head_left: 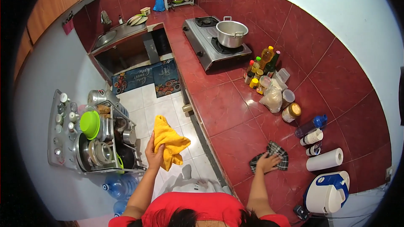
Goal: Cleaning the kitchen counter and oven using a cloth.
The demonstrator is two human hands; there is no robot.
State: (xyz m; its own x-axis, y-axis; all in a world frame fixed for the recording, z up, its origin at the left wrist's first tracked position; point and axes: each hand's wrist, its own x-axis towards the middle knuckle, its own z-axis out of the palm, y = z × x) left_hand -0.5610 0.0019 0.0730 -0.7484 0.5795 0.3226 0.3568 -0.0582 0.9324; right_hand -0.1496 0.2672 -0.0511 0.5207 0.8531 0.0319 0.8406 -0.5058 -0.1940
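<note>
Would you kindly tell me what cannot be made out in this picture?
In the head view:
- Left hand: some fingers are behind the yellow cloth.
- Counter under the checked cloth: hidden by that cloth and the right hand.
- Burner under the pot: mostly covered by the pot.
- Dark object: cut off at the right edge.

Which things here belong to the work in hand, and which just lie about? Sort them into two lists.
In use:
- yellow cloth, held in the left hand
- checkered cloth, under the right hand
- red counter, beneath the checkered cloth

Apparently just lying about:
- metal pot, on the stove
- white paper roll
- green bowl
</note>
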